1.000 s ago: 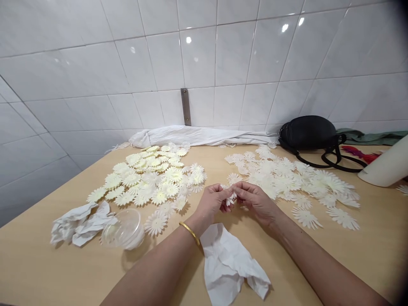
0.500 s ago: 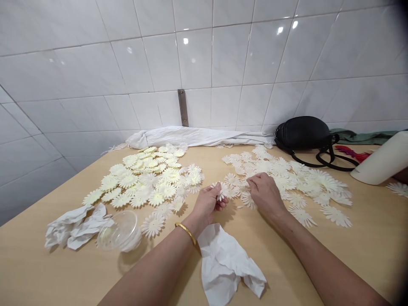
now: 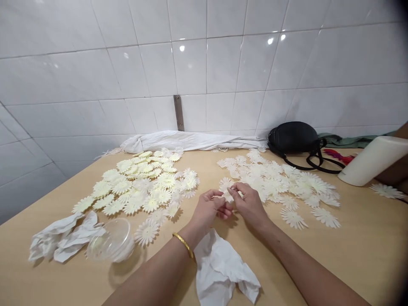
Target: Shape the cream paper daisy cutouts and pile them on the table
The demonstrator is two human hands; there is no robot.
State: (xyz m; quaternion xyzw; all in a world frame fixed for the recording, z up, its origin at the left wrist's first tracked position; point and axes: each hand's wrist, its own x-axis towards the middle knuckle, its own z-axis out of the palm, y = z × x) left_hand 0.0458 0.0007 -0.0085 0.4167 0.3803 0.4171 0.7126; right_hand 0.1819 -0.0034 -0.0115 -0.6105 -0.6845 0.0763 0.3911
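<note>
My left hand [image 3: 208, 209] and my right hand [image 3: 248, 204] meet over the middle of the wooden table [image 3: 357, 238], both pinching a small white paper flower [image 3: 227, 193] between thumb and fingers. A gold bangle sits on my left wrist. To the left lies a spread of pale yellow paper flowers [image 3: 143, 185]. To the right lies a spread of white paper flowers [image 3: 287, 185].
A crumpled white tissue [image 3: 221, 270] lies under my left forearm. A clear plastic cup [image 3: 110, 244] on its side and crumpled tissue [image 3: 60, 238] lie at left. A white cloth [image 3: 191, 140], a black bag [image 3: 295, 138] and a white cylinder [image 3: 372, 161] lie by the tiled wall.
My right hand went out to the white flower pile, then came back to my left hand. Both hands now pinch a flower together. The view shifted slightly right and down.
</note>
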